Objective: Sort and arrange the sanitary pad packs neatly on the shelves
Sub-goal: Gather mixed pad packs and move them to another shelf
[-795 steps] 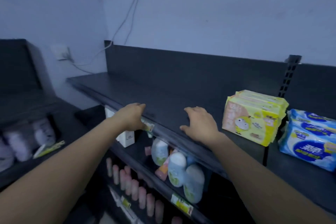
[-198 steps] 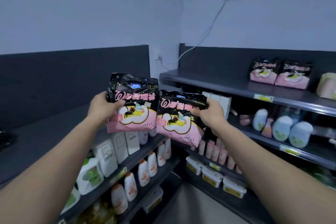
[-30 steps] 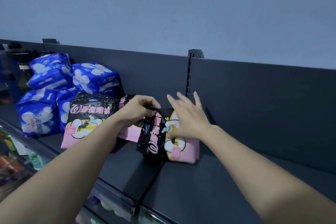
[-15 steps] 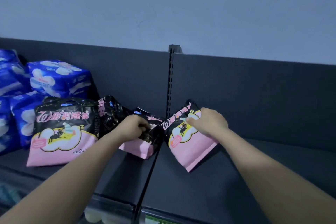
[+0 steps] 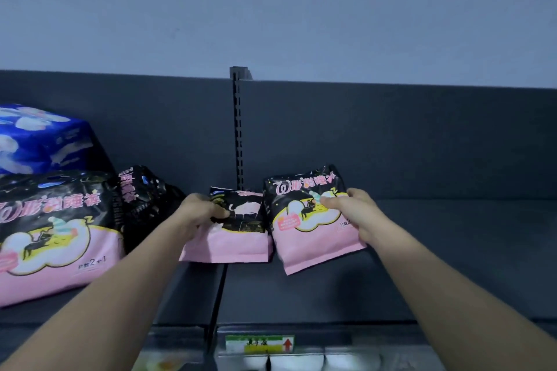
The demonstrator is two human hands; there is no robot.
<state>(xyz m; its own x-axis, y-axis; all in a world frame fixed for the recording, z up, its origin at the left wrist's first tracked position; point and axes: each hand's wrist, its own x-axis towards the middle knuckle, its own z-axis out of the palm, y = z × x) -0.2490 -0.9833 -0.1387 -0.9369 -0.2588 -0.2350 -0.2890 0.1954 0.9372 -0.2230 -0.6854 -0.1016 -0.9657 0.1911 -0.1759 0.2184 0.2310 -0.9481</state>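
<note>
Nearest, on the front lip of the shelf (image 5: 316,295), is a green and yellow price label (image 5: 259,344) with a red arrow. White items (image 5: 295,363) show blurred below it.

Two bare forearms reach over the dark shelf. The left hand (image 5: 199,214) grips the upper left edge of the middle pack (image 5: 238,238), fingers curled round it and thumb across its black face. This pack stands upright over the seam between two shelf boards.

The right hand (image 5: 358,217) pinches the right pack (image 5: 313,238), thumb on the front and fingers behind its right edge. This pack is tilted, just beside the middle one.

Both are glossy, black on top and pink below. The right pack's face shows pink lettering and a cat on a white cloud.

At near left stands a big pack (image 5: 54,238) of the same design, with a sideways pack (image 5: 144,199) behind it and a blue pack (image 5: 39,141) farther back. Beyond are the slotted upright (image 5: 238,129), the dark back panel (image 5: 422,141) and a pale wall (image 5: 271,9).
</note>
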